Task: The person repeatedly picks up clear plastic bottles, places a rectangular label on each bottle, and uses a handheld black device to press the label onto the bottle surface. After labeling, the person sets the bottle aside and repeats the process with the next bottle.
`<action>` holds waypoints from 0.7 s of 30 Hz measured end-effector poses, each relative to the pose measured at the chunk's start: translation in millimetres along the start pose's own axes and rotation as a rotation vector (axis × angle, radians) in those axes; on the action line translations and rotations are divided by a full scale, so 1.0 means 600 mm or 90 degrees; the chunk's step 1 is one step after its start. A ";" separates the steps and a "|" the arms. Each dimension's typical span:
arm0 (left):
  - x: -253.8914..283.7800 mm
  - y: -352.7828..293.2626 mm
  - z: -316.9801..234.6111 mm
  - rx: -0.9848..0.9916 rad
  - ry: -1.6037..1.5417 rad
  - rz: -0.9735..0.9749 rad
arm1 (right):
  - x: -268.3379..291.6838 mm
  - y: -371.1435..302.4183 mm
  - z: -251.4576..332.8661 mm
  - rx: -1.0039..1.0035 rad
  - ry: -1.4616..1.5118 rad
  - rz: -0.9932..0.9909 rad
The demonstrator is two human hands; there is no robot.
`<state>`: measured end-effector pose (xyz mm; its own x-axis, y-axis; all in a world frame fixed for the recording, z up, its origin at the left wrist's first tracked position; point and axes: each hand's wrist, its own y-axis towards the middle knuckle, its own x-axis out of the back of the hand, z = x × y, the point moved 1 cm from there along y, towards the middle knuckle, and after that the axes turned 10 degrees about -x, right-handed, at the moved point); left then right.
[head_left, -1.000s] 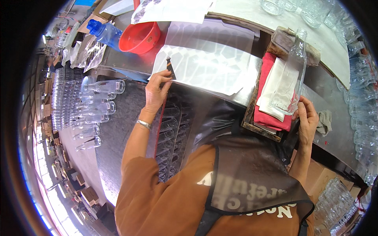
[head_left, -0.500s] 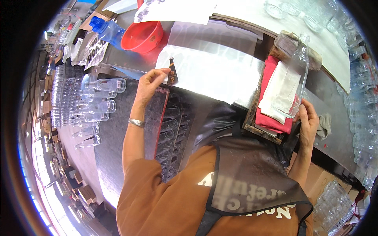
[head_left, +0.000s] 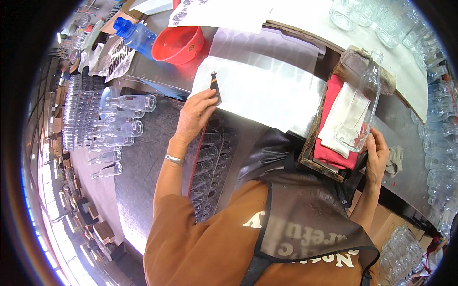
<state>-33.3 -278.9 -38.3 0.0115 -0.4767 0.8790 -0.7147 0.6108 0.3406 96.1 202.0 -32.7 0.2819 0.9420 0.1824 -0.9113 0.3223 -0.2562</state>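
Observation:
My left hand (head_left: 196, 114) has its fingers drawn together over the lower part of a dark, bottle-shaped decal (head_left: 214, 85). The decal lies on a bright white sheet (head_left: 257, 100), its narrow neck still showing above my fingers. To the right, a clear glass bottle (head_left: 369, 90) lies slanted, base toward me, over folded white cloth (head_left: 344, 114) and red cloth (head_left: 334, 90) in a worn wooden tray (head_left: 320, 164). My right hand (head_left: 377, 155) has curled fingers and thumb at the edge of the bottle's base; the exact contact is partly hidden.
A red bowl (head_left: 177, 46) and a blue water bottle (head_left: 134, 38) stand at the far left. Clear bottles (head_left: 126, 102) lie stacked on the left, with more glassware (head_left: 443, 138) along the right. A brown padded block (head_left: 353, 59) supports the bottle's neck end. A grey cloth (head_left: 395, 161) lies right.
My left hand has moved from the decal's left edge onto its lower part, covering it. The decal is slightly turned. My right hand stays by the bottle's base. The whole view has shifted slightly.

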 end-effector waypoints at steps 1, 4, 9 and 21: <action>0.000 -0.002 0.006 0.006 -0.014 -0.009 | -0.002 0.000 -0.001 0.001 0.003 0.001; 0.001 0.003 0.011 0.089 -0.135 -0.032 | -0.002 0.001 0.003 0.003 0.001 -0.002; 0.011 0.008 0.036 0.333 -0.366 -0.145 | -0.003 -0.001 0.000 0.000 0.009 -0.006; 0.180 0.107 0.214 0.453 -0.463 -0.701 | 0.001 0.004 0.000 -0.012 0.000 0.003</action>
<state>-168.0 -372.3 35.8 0.5680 -0.8128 -0.1292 -0.7633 -0.5790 0.2867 93.9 203.3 -33.1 0.2776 0.9435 0.1812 -0.9066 0.3197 -0.2754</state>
